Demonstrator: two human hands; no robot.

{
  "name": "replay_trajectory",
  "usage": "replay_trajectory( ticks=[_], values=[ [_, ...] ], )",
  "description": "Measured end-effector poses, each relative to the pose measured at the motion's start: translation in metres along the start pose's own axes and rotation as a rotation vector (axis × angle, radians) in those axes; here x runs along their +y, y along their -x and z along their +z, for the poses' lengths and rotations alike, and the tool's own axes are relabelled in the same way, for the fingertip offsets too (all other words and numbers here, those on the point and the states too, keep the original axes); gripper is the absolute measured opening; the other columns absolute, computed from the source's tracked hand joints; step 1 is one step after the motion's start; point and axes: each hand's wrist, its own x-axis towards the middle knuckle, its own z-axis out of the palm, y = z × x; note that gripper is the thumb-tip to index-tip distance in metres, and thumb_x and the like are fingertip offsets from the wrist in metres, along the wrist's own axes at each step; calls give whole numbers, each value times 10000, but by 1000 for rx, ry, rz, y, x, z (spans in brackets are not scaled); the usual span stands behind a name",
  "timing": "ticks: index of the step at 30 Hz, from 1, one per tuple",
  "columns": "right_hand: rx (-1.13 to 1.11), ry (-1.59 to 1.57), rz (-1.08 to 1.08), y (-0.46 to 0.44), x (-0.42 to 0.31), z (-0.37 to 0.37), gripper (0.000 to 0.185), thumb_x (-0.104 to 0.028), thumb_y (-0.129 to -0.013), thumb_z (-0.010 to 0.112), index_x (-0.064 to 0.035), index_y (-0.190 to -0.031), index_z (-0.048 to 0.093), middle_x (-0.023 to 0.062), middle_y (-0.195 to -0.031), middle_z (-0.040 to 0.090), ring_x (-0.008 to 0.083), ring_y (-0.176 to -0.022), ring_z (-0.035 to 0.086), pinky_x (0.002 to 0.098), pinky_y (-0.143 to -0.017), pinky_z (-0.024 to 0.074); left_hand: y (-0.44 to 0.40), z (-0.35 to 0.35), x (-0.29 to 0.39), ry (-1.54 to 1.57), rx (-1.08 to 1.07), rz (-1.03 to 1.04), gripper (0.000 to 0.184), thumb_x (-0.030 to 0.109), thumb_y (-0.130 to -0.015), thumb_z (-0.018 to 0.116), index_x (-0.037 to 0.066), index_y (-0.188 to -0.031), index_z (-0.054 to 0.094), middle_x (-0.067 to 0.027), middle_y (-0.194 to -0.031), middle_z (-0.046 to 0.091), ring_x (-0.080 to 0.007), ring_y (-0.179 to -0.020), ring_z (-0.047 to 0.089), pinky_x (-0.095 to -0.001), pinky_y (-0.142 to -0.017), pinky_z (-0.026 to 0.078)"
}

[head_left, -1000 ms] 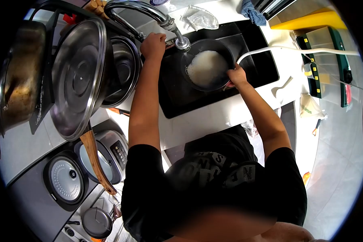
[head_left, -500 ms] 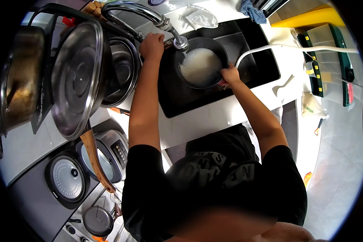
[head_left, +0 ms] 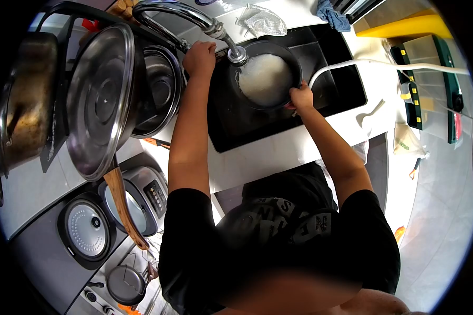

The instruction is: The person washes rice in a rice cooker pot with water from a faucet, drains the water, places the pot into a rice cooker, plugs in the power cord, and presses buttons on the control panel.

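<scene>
Head view: the pot (head_left: 265, 47) is inside the sink (head_left: 231, 134), its left rim at the outlet of the faucet (head_left: 215, 27). Cloudy white contents (head_left: 266, 80) cover the pot's base. Right hand (head_left: 301, 97): fingers clamped on the pot's near right rim. Left hand (head_left: 199, 56): beside the faucet base, fingers curled; whether they grip a control cannot be told. Step in hand, as judged: admitting water to the pot. The next move calls for a firm, level hold, the outlet inside the rim, and flow limited to prevent overflow.
</scene>
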Motion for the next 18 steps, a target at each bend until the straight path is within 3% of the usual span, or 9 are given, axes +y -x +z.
replay_trajectory(
  ticks=[2,5,11,18],
  values=[
    [5,-17,16,6,-8,-1,593,-25,-711,428,-177,-1284,412,152,-821,638,250,-522,634,318,-429,533,1,-2,2,-11,-7,-10,134,277,-799,597,209,-872,687,-17,-843,597,-235,-783,599,-363,-631,480],
    [16,-46,-40,5,-8,-2,528,-33,-717,455,-107,-1239,425,153,-760,610,251,-507,620,323,-414,525,0,-1,2,-12,-9,-12,133,277,-799,597,212,-873,686,-18,-843,595,-233,-786,598,-365,-631,479],
    [35,-5,-20,6,-12,-8,611,-29,-727,422,-190,-1315,378,140,-784,642,240,-508,630,315,-429,528,-1,1,-1,-13,-30,0,159,300,-809,580,205,-895,673,-20,-877,599,-251,-813,594,-377,-643,475],
    [-6,27,-18,3,-8,-12,583,-52,-724,438,-151,-1298,393,153,-783,636,239,-506,628,313,-416,522,-1,-3,-2,12,-32,51,162,295,-813,574,178,-885,661,-35,-897,603,-274,-841,585,-401,-663,469]
  ],
)
